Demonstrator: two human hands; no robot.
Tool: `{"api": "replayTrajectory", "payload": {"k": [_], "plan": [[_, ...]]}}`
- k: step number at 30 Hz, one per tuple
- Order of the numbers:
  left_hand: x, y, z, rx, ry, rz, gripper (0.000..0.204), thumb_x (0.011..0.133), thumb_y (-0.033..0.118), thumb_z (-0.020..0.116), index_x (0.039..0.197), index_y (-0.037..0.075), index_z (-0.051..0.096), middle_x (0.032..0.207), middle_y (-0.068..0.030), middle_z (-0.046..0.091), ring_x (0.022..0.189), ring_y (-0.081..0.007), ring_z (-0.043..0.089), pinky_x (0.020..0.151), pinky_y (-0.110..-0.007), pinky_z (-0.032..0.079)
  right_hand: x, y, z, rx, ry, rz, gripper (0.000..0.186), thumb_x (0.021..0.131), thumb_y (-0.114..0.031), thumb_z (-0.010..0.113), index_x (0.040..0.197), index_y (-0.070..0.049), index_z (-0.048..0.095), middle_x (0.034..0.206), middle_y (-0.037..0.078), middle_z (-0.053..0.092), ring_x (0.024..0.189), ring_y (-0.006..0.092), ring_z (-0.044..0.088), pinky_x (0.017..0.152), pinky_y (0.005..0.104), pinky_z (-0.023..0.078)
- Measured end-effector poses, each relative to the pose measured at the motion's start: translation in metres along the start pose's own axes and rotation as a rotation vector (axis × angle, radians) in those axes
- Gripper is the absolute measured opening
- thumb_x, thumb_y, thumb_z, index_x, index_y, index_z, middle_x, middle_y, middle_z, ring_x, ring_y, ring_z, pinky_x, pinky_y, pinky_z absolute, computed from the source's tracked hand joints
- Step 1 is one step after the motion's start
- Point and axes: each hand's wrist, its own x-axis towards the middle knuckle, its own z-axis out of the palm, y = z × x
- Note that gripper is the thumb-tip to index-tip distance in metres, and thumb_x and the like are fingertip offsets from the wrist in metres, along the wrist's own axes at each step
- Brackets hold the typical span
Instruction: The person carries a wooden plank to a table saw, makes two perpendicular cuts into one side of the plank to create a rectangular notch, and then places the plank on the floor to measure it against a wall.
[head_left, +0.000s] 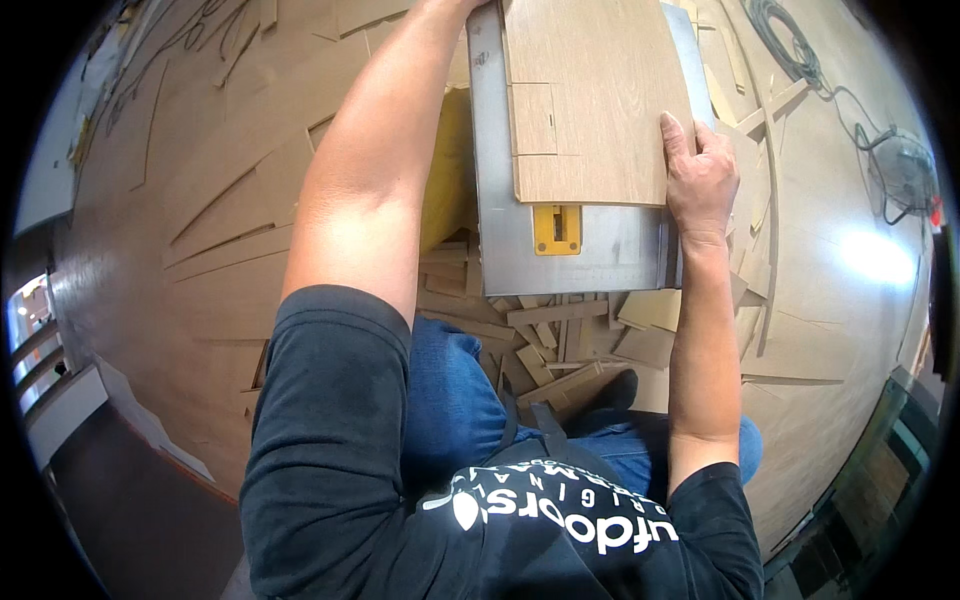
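Note:
A light wood-look board [605, 100] lies flat on the grey metal top of a table saw [625, 250]. Thin lines mark off a small rectangle near its left edge. My right hand [703, 180] holds the board's near right edge, thumb on the upper face and fingers along the side. Just past the board's near edge shows the saw's yellow insert plate [557, 232]; any blade is hidden. My left arm reaches forward along the saw's left side, and its hand is cut off by the top of the view. Yellow saw housing [450, 180] shows beneath the top.
Wood offcuts [560, 320] lie piled below the saw, close to my legs. Longer strips [225, 205] are scattered over the floor at left. A coiled hose or cable [785, 40] lies at the far right, near a rounded, clear machine or container [903, 165] with a cord.

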Motion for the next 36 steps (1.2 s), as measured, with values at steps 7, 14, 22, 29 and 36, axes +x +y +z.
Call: {"api": "replayTrajectory", "payload": {"k": [7, 14, 22, 29, 36], "plan": [[0.002, -0.009, 0.010, 0.046, 0.058, 0.024, 0.036, 0.103, 0.021, 0.044, 0.132, 0.005, 0.056, 0.127, -0.0259, 0.064, 0.121, -0.0416, 0.060, 0.104, -0.046, 0.048, -0.001, 0.001, -0.001, -0.034, 0.012, -0.029, 0.064, 0.098, -0.057, 0.062, 0.103, 0.006, 0.071, 0.087, 0.021, 0.063, 0.088, 0.0357, 0.065, 0.081, 0.0446, 0.054], [0.006, -0.018, 0.024, 0.073, 0.063, 0.012, 0.036, 0.103, 0.025, 0.044, 0.130, 0.005, 0.057, 0.128, -0.0275, 0.062, 0.123, -0.0428, 0.058, 0.106, -0.048, 0.047, -0.002, 0.006, -0.003, -0.035, -0.013, -0.015, 0.065, 0.096, -0.057, 0.064, 0.103, 0.007, 0.071, 0.091, 0.022, 0.064, 0.087, 0.0362, 0.065, 0.078, 0.0448, 0.054], [0.002, -0.020, 0.019, 0.084, 0.130, 0.085, 0.035, 0.103, 0.023, 0.045, 0.128, 0.003, 0.058, 0.125, -0.0282, 0.063, 0.121, -0.0438, 0.058, 0.104, -0.047, 0.047, -0.003, 0.001, -0.005, -0.024, -0.067, 0.019, 0.069, 0.095, -0.059, 0.064, 0.112, 0.007, 0.071, 0.096, 0.023, 0.066, 0.092, 0.0366, 0.067, 0.081, 0.0438, 0.055], [0.012, -0.048, 0.028, 0.125, 0.135, 0.163, 0.030, 0.101, 0.018, 0.046, 0.121, 0.000, 0.059, 0.120, -0.0277, 0.064, 0.115, -0.0437, 0.061, 0.099, -0.047, 0.050, -0.003, 0.000, -0.003, -0.028, -0.067, 0.010, 0.069, 0.096, -0.059, 0.064, 0.111, 0.008, 0.071, 0.095, 0.021, 0.065, 0.090, 0.0351, 0.066, 0.081, 0.0438, 0.055], [0.011, -0.041, 0.045, 0.185, 0.096, 0.169, 0.029, 0.101, 0.017, 0.044, 0.117, -0.001, 0.061, 0.115, -0.0259, 0.065, 0.105, -0.0425, 0.062, 0.097, -0.046, 0.050, -0.004, 0.008, -0.005, -0.045, -0.026, -0.015, 0.066, 0.096, -0.057, 0.064, 0.109, 0.007, 0.071, 0.097, 0.022, 0.066, 0.093, 0.0363, 0.067, 0.084, 0.0441, 0.054]]}}
